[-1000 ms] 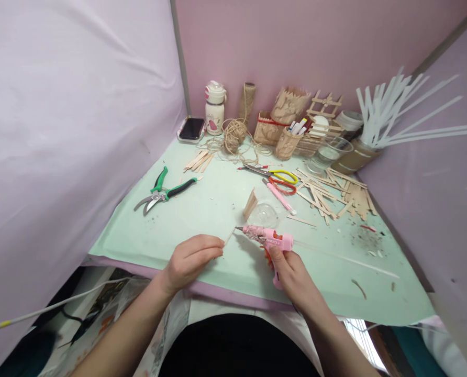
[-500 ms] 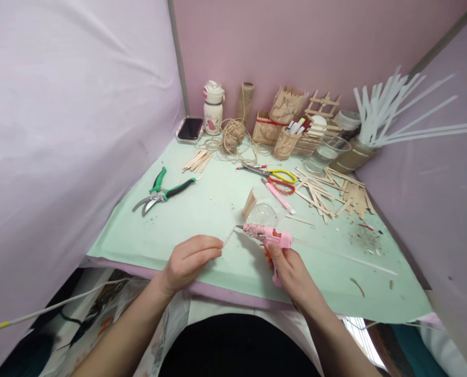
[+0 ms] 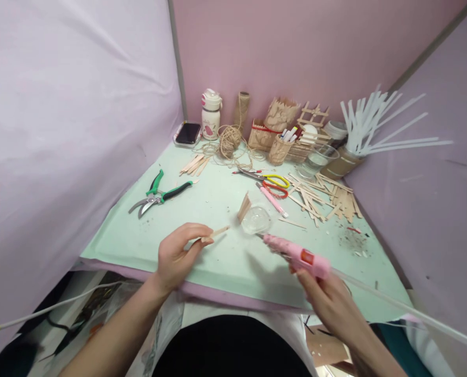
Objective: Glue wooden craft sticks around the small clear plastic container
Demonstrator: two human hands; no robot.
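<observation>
Between the fingertips of my left hand (image 3: 182, 251) is a thin wooden craft stick (image 3: 220, 231), pointing right and held above the table. My right hand (image 3: 325, 293) grips a pink hot glue gun (image 3: 296, 254), with its nozzle to the left and a long clear glue stick (image 3: 406, 303) out of its back. Near the nozzle lies a small clear plastic dish (image 3: 256, 220). A small wooden stick piece (image 3: 244, 208) stands upright against the dish's left side.
Green-handled pruning shears (image 3: 157, 196) lie at left. Scissors (image 3: 270, 180), a pink craft knife (image 3: 273, 200) and piled craft sticks (image 3: 308, 196) are right of centre. Twine (image 3: 230, 140), a bottle (image 3: 211, 116), a phone (image 3: 188, 134) and white glue sticks (image 3: 367, 123) line the back.
My right hand has drawn the glue gun right, away from the stick. My left hand has lifted and turned the stick. The view has shifted slightly.
</observation>
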